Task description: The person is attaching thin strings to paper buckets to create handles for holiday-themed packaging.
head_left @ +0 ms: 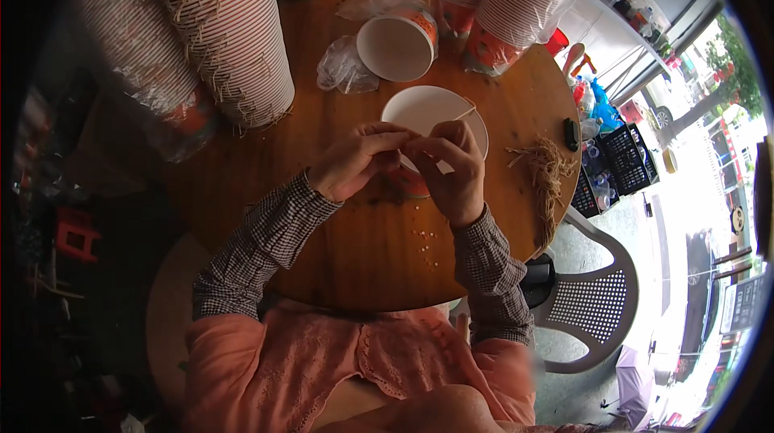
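Note:
My left hand (359,160) and my right hand (451,168) meet over the near rim of a white-lined paper bucket (423,102). Thumb and fingers of both are pinched together, nearly touching each other. Whatever they hold is too small or hidden to make out. A short piece of twine (466,112) sticks out at the bucket's right rim. The bucket's orange-red outside shows only in part below my hands. To the right of it lies a loose bundle of tan twine (547,175) that hangs toward the table edge.
Tall stacks of paper buckets stand at the left, one with twine ends (234,46), and a wrapped stack (524,6) at the back right. Another bucket (395,47) lies tipped beside crumpled clear plastic (347,66). A small dark object (571,134) sits near the round table's right edge, beyond which is a grey chair (592,308).

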Motion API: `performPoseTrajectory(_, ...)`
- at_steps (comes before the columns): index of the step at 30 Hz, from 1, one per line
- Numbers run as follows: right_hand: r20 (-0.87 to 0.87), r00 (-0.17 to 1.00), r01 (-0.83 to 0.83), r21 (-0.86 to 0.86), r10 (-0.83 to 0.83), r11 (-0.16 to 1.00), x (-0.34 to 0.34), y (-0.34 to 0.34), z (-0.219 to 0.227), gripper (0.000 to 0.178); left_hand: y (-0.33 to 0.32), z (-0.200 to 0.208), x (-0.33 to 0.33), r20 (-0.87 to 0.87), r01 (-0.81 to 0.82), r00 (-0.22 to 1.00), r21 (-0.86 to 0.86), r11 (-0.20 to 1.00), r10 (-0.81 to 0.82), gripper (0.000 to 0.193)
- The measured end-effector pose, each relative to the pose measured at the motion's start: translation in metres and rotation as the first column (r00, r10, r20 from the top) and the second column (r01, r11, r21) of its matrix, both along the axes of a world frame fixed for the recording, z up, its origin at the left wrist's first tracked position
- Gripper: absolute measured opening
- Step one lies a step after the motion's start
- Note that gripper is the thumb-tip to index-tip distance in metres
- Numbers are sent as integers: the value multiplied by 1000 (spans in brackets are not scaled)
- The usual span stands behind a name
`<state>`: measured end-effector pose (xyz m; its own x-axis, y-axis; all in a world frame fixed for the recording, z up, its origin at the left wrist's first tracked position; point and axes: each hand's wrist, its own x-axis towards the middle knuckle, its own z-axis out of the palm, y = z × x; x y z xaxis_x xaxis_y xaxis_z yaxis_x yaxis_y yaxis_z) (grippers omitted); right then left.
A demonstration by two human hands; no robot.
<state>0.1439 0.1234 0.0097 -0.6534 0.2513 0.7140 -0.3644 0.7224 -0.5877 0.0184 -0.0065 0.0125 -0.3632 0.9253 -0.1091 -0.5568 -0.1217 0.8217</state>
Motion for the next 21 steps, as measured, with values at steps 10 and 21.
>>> performPoseTrajectory(10, 249, 964, 51, -529, 97, 847, 2, 8, 12, 12, -3, -6, 1, -384, -29, 922, 24, 999, 36, 23)
performPoseTrajectory(21, 295, 954, 69, -388, 53, 919, 2, 5, -6, 12, -1, -14, 4, -652, -197, 716, 153, 968, 249, 23)
